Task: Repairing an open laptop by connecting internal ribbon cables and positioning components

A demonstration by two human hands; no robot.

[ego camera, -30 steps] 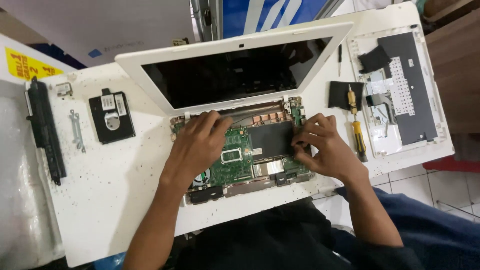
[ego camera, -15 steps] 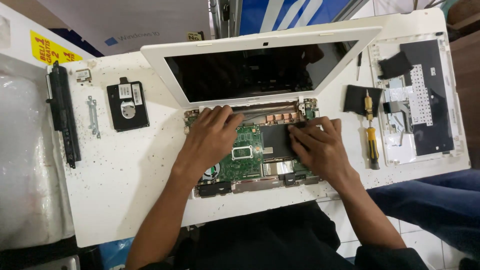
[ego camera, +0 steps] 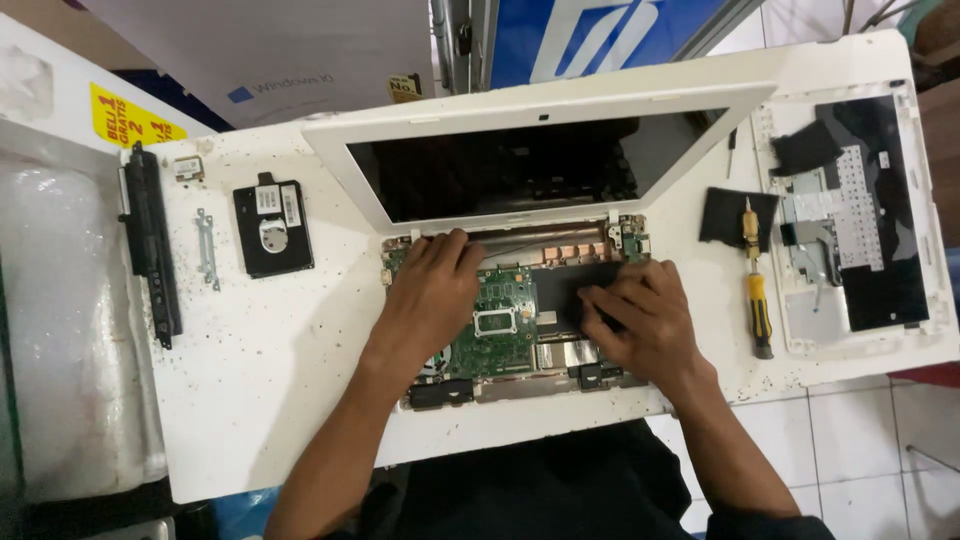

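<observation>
An opened white laptop (ego camera: 540,160) sits in the middle of a speckled white surface (ego camera: 280,380), its screen leaning back and its base stripped so that the green circuit board (ego camera: 500,320) lies bare. Both forearms come up from the bottom edge of the view and angle inward toward the board.

The left hand (ego camera: 432,295) lies palm down over the left part of the board, wrist straight, fingers stretched forward and close together, their tips touching the strip just below the screen hinge. It is flat and open, gripping nothing.

The right hand (ego camera: 640,315) rests palm down over the right part of the base, on the dark sheet (ego camera: 560,285) beside the board. Its fingers are bent and point leftward, tips pressing on that sheet; whether they pinch anything beneath cannot be told.

A yellow-and-black screwdriver (ego camera: 757,300) lies just right of the laptop, near a black pad (ego camera: 728,215). Farther right rests the removed keyboard cover (ego camera: 860,220), face down. To the left, well apart from the hands, lie a black hard drive (ego camera: 272,225), a small metal bracket (ego camera: 207,248) and a long black battery (ego camera: 150,240).
</observation>
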